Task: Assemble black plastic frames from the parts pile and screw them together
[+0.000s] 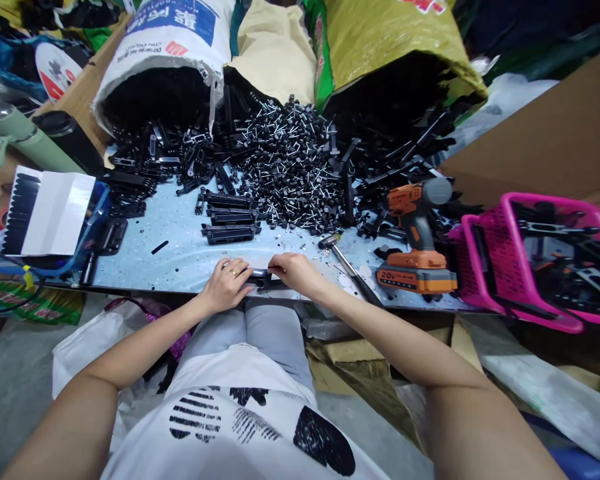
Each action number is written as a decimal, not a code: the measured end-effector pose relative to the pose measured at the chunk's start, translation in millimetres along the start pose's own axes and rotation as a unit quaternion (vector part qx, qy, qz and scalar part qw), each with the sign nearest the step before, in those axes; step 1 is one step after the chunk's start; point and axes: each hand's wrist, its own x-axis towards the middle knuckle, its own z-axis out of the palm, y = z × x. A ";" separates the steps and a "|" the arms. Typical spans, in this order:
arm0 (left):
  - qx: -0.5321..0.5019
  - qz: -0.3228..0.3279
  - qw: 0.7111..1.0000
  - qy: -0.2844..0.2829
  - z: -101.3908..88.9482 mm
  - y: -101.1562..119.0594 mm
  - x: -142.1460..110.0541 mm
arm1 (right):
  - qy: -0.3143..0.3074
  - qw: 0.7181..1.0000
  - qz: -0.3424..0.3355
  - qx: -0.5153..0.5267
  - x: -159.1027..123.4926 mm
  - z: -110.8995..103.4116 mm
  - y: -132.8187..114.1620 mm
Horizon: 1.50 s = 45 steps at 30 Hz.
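Observation:
At the near edge of the pale blue worktable [180,247], both my hands grip a black plastic part [261,276]. My left hand [226,283] has its fingers curled over the part's left end and wears a ring. My right hand [294,271] pinches the right end. Most of the part is hidden between my fingers. A short stack of finished black bars [229,217] lies just beyond my hands.
A heap of black pieces with metal pins [290,160] spills from open sacks [165,60] at the back. An orange cordless drill [417,233] and a hammer [347,267] lie at my right. A pink basket [530,260] holds black parts. A white box [50,213] sits at the left.

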 end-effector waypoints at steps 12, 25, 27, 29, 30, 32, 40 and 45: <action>-0.009 -0.031 0.989 -0.146 12.4 14.9 27.0 | 0.148 0.970 -0.185 0.061 -33.7 68.0 53.1; 0.029 -0.051 0.988 -0.142 14.6 19.1 22.0 | 0.098 0.962 -0.233 -0.104 -20.1 55.5 75.2; 0.063 -0.039 0.987 -0.143 13.5 13.9 18.8 | 0.095 0.968 -0.176 -0.152 -21.2 49.5 71.0; 0.074 -0.045 0.988 -0.125 11.6 6.1 16.9 | 0.090 0.972 -0.144 -0.162 -23.9 41.4 61.6; 0.068 -0.046 0.991 -0.107 8.6 2.9 16.3 | 0.088 0.973 -0.148 -0.153 -26.0 35.2 55.0; 0.031 -0.037 0.997 -0.056 -4.0 2.7 15.0 | 0.090 0.972 -0.189 -0.106 -33.0 17.6 38.3; -0.377 0.056 0.919 0.099 -75.5 83.3 2.7 | 0.119 0.849 -0.400 0.325 -61.0 -8.0 -48.6; -0.242 0.057 0.952 0.179 -41.0 77.6 -10.3 | 0.347 0.874 -0.068 0.332 -14.3 55.5 -79.6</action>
